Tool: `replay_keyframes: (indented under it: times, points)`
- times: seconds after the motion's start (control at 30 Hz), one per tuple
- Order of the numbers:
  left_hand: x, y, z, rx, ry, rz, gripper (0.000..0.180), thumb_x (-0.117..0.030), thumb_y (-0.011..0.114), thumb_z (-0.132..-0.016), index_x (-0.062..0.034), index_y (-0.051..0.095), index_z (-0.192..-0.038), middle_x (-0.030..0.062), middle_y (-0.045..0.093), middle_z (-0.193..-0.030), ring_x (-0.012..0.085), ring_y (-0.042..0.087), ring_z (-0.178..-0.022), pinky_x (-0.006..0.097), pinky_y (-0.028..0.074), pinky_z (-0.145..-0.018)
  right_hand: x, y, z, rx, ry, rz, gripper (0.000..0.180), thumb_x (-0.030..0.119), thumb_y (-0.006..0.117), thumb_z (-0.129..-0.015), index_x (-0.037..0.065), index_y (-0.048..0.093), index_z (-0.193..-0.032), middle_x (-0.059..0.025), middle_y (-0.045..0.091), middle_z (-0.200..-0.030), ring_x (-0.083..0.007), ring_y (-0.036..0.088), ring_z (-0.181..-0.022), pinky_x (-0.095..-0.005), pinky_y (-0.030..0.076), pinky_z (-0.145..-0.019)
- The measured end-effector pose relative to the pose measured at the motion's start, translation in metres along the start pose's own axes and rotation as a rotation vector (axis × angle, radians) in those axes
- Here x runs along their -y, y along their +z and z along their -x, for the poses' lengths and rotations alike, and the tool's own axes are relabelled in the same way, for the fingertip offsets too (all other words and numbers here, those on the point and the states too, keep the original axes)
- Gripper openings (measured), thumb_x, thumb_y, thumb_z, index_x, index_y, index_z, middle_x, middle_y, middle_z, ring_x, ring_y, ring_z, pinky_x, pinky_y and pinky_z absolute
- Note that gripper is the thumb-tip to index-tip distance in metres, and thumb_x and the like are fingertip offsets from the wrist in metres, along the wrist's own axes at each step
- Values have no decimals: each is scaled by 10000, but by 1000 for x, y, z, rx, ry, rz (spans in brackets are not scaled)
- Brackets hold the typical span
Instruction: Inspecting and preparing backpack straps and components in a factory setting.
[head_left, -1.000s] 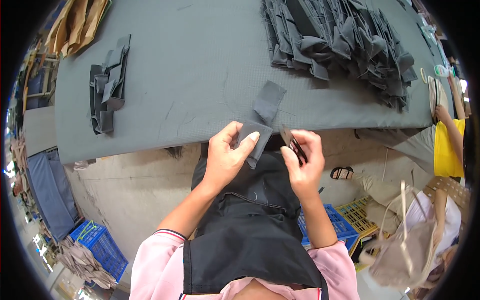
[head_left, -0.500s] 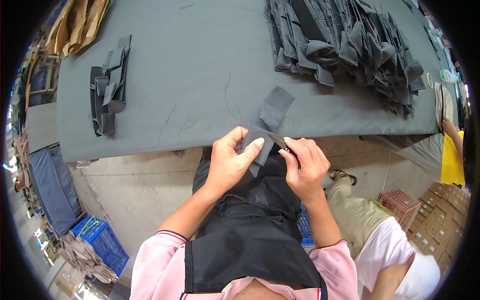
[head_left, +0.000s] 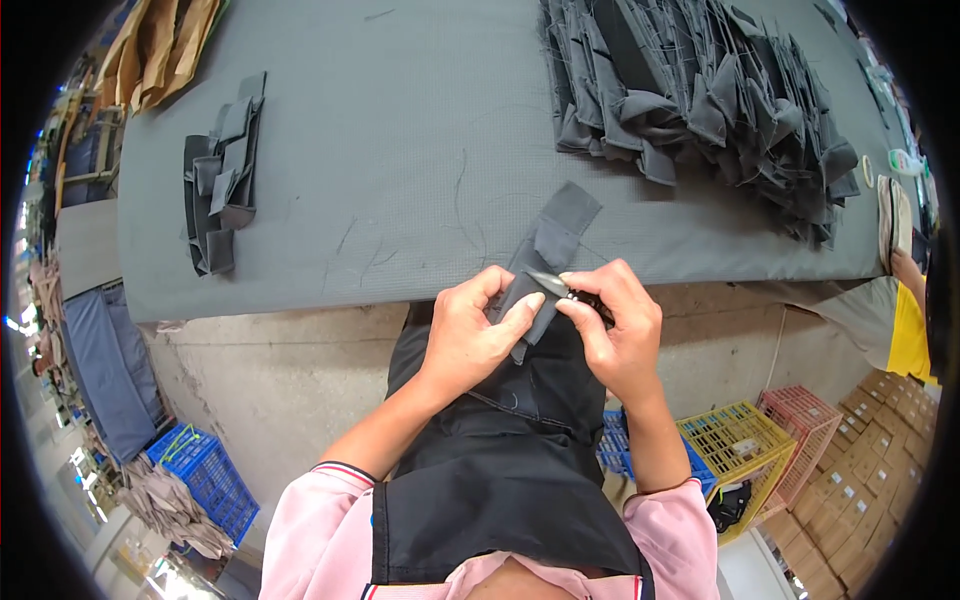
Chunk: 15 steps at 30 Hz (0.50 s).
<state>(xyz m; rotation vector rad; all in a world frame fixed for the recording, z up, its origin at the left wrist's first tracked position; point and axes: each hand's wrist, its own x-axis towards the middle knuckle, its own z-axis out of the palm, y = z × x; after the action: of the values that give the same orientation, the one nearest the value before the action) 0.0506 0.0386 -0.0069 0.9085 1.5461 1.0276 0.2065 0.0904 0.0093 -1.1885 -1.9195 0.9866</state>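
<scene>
My left hand (head_left: 478, 325) pinches a folded dark grey fabric piece (head_left: 560, 225) at the near edge of the table. The far end of the piece lies on the tabletop, while its near end hangs over my black apron. In my right hand (head_left: 622, 325) is a pair of small thread snips (head_left: 548, 284), fingers closed around its dark handle. Its pointed metal blades rest against or just over the fabric, close to my left thumb. Several loose threads (head_left: 460, 190) lie on the table cover beyond my hands.
A big heap of grey fabric pieces (head_left: 700, 110) covers the table's far right. Fewer folded pieces (head_left: 222, 180) stand at left, near brown paper (head_left: 160, 50). Below the table are a blue crate (head_left: 205, 480), a yellow crate (head_left: 740, 440), a red crate (head_left: 800, 430) and cardboard boxes (head_left: 865, 480).
The snips' blades have swung up and left across the fabric, showing more plainly. The person in white at lower right has left the view, uncovering the yellow crate.
</scene>
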Motion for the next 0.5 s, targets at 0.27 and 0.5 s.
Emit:
replay_keyframes:
  times: [0.27,0.5]
  points:
    - [19,-1,-6,40,-64,203,309,-170,681,-821,-6,460,-681,-24,408,-617,39,350,-586,218,316,-517,-4,-3,35,-37,271,-307,310,-18,693,-739,25,556,-1014,2,498,-858,-46,508,-699,-193,413,-576]
    - [7,-2,-8,211,-99,270,375,-237,625,-877,-19,420,-652,-26,362,-713,48,326,-661,227,292,-566,-12,16,11,-102,-44,-50,254,-97,625,-626,22,577,-845,-54,479,-667,-142,450,-530,-254,362,-462]
